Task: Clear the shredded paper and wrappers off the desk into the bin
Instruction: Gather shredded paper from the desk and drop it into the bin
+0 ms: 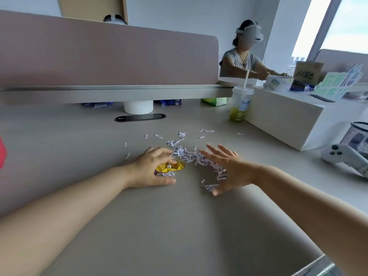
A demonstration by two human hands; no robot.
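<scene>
Shredded paper (190,156) lies between the hands, its ridge along the splayed, empty right hand (227,170). The left hand (151,169) curls over a yellow wrapper (171,168).

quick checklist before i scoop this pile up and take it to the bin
1. Left hand grips the yellow wrapper: ok.
2. Right hand is open, fingers straight, against the shredded paper pile: ok.
3. All shreds gathered: not ok. Stray shreds lie farther back on the desk.
4. Drink cup out of the sweep path: ok, it stands behind the pile.
5. Bin located: cannot tell. Only a black mesh container shows at the right edge.
</scene>
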